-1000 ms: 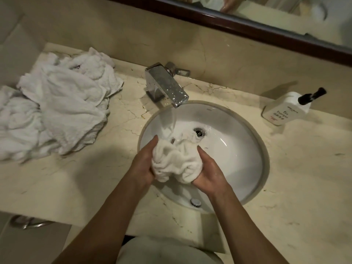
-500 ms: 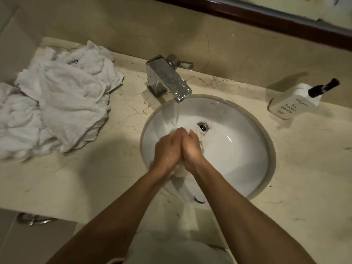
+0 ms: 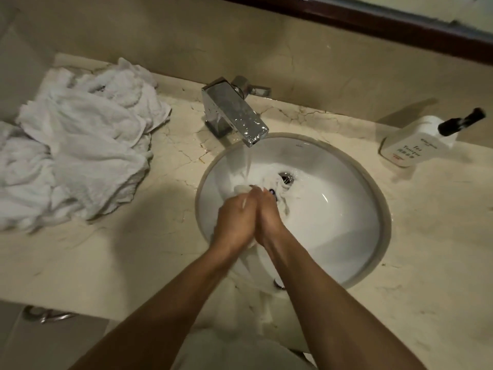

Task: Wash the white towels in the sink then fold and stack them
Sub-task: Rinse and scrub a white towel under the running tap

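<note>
A wet white towel [image 3: 274,180] lies in the round white sink [image 3: 346,209], bunched near the drain under the running water. My left hand [image 3: 234,220] and my right hand [image 3: 268,217] press together around it, palms facing, and squeeze the cloth between them. Most of the towel is hidden by the hands; bits show at the fingertips and below the wrists. A heap of crumpled white towels [image 3: 77,156] lies on the counter to the left.
A chrome faucet [image 3: 234,116] runs a stream into the sink. A white pump bottle [image 3: 410,145] lies on the marble counter [image 3: 133,249] at the right. A dark-framed mirror [image 3: 373,25] hangs above. A metal ring [image 3: 45,315] hangs below the counter's front left.
A second ago my hands held the bunched towel apart in plain view. They have closed together around it and moved up under the water stream.
</note>
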{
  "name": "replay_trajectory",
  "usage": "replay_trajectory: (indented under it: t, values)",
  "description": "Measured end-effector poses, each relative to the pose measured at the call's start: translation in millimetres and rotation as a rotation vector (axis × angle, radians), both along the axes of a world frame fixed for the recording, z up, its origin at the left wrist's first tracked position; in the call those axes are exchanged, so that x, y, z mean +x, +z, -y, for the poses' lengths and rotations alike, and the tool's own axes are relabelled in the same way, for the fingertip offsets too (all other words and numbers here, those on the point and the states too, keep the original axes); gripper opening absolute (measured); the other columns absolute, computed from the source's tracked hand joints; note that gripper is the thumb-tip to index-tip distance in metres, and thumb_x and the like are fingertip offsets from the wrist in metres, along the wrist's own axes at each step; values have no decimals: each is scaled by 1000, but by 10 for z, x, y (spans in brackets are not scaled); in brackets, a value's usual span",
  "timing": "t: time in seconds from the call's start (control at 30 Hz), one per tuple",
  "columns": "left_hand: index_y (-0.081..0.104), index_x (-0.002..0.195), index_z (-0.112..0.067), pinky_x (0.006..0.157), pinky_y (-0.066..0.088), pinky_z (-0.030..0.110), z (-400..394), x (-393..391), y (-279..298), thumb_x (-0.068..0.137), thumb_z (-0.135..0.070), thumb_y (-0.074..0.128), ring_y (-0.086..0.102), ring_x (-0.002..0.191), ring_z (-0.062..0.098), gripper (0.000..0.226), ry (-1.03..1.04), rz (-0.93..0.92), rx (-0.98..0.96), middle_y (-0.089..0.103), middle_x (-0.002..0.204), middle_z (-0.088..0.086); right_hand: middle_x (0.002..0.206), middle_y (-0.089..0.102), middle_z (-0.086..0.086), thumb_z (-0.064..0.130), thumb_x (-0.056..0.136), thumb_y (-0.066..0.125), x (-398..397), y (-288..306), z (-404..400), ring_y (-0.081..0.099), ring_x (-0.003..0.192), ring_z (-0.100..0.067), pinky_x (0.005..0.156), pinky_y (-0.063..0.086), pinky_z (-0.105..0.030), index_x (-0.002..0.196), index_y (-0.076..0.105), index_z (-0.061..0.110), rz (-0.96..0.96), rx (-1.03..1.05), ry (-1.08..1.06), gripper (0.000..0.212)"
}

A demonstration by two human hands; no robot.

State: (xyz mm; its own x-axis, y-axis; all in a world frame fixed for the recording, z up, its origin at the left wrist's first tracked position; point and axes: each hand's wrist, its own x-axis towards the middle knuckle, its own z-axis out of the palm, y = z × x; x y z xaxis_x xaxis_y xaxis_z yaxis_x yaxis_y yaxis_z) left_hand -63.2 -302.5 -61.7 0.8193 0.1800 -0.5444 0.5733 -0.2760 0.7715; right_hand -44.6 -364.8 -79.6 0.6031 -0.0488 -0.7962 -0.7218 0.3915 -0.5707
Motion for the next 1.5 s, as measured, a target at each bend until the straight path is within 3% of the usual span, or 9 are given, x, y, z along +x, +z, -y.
replay_trajectory:
  t: [0.2,0.3,0.43,0.6,0.7,0.77,0.9,1.03,1.5]
  values:
    - [72,79,-14,83,58,44,-251,119,-134,96,-45,57,73,75,25,39,367,-151,-195,75,79,11,79,74,-9,17,104,45,-331,166,-3,72,69,-17,65,58,-29,101,68,7,103,-92,225,25]
    - [73,109,-2,96,53,47,-393,-16,-199,82,-51,73,72,99,34,56,435,-323,-600,73,107,20,108,71,-28,12,101,49,-381,66,213,70,100,-36,93,54,-47,118,63,-6,45,24,47,28]
    - [61,121,7,101,47,41,-544,-94,-232,83,-14,59,61,111,32,44,562,-447,-983,59,126,23,119,58,-32,0,79,54,-417,4,597,63,102,-39,97,50,-49,127,53,-9,-68,266,-156,49]
    - [61,118,1,91,41,33,-528,-121,-289,46,-20,92,52,110,27,81,469,-592,-1207,57,121,18,116,62,-26,2,70,51,-421,83,742,60,105,-39,99,47,-53,122,60,-6,-53,396,-156,53]
    - [55,138,-3,102,39,31,-359,-64,-186,78,-34,76,54,121,22,71,458,-603,-1123,57,134,18,117,66,-24,38,92,55,-301,216,741,62,105,-37,100,43,-46,123,66,-1,-103,407,-75,51]
    - [66,110,0,72,54,26,-214,-17,-106,93,-29,57,71,84,20,35,359,-450,-852,73,96,17,114,67,-23,53,95,57,-283,255,612,66,96,-32,90,53,-41,126,65,0,-76,307,25,61]
    - [65,104,-21,60,46,21,-6,-100,91,100,-32,44,68,77,7,24,123,60,-136,72,85,-6,78,60,1,24,103,53,-207,216,320,61,70,-8,63,50,-21,90,52,17,293,-335,278,15]
    - [67,103,-20,79,52,32,32,18,-30,99,-40,37,67,89,15,36,-84,149,76,71,96,-1,85,59,-5,16,105,44,-27,183,187,60,83,-20,71,50,-28,90,49,16,218,-257,161,16]
    - [72,107,-10,66,49,26,-240,142,-353,106,-40,39,70,93,25,44,-32,-145,-106,74,100,9,75,57,-9,17,99,52,52,95,18,57,74,-20,69,47,-32,84,57,12,233,-358,214,16]
